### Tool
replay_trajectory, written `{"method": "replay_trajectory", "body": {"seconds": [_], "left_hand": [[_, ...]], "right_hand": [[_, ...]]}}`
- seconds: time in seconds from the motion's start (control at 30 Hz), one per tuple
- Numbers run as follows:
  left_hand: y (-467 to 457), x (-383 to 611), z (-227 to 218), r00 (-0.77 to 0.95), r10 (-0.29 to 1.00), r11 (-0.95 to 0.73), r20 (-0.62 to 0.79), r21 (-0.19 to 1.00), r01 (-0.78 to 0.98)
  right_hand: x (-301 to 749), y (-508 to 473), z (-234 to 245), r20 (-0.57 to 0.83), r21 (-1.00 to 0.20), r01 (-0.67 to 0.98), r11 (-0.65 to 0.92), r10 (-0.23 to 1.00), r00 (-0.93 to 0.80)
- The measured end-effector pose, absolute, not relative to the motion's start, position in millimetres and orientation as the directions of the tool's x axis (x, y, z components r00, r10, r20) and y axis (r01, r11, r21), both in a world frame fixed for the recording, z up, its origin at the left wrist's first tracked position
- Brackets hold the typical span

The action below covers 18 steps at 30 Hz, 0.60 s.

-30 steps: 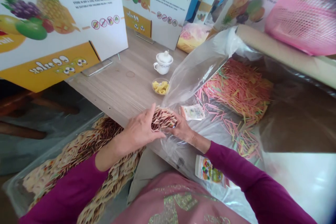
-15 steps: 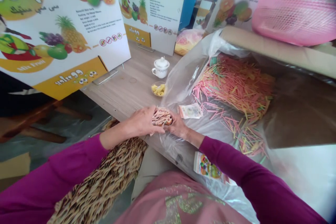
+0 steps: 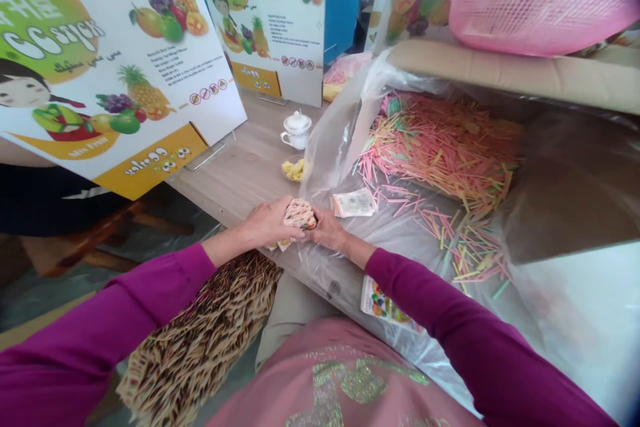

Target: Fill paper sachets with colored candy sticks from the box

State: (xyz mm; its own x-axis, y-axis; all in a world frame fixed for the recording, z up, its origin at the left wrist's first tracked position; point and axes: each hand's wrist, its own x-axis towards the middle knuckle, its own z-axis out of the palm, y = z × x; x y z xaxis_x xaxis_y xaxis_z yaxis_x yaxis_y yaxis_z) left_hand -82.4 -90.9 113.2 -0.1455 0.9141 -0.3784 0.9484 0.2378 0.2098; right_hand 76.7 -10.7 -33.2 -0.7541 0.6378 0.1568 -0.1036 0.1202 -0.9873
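Observation:
Between my two hands, near the table's front edge, is a bundle of small paper packets [image 3: 300, 213] with their tan edges facing up. My left hand [image 3: 267, 223] wraps the bundle's left side, and my right hand [image 3: 327, 227] grips its right side. Printed paper shows just below my left fingers. Right behind my right hand lies a small stack of printed packets [image 3: 354, 203] on clear plastic. A colourful fruit-printed packet [image 3: 383, 303] lies partly under my right forearm. Pink, yellow and green candy sticks [image 3: 440, 147] fill the plastic-lined box, and some spill out toward me.
A lidded white cup [image 3: 297, 131] and a small dish of yellow pieces [image 3: 294, 169] stand behind my hands. Large printed cartons [image 3: 165, 73] line the left and back. A pink basket [image 3: 530, 7] sits on the box flap. Many packets [image 3: 205, 333] are massed below at left.
The view has shifted a little. My hands still hold the bundle, which now shows its edges turned more upward, with printed paper visible below my left hand.

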Motion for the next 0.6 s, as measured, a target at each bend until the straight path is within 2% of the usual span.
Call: {"method": "replay_trajectory", "body": {"seconds": [0.37, 0.47, 0.6], "left_hand": [[-82.2, -92.6, 100.9, -0.057, 0.946, 0.158, -0.318, 0.301, 0.940], [-84.0, -97.6, 97.3, -0.044, 0.957, 0.161, -0.288, 0.395, 0.904], [-93.0, -116.3, 89.3, -0.073, 0.962, 0.219, -0.264, 0.580, 0.785]], "right_hand": [[81.4, -9.9, -34.4, 0.159, -0.983, -0.058, 0.172, 0.657, -0.737], [84.0, -11.4, -35.7, 0.168, -0.984, -0.092, 0.150, 0.644, -0.746], [90.0, -13.8, -43.0, 0.144, -0.989, -0.083, 0.124, 0.639, -0.756]]}}
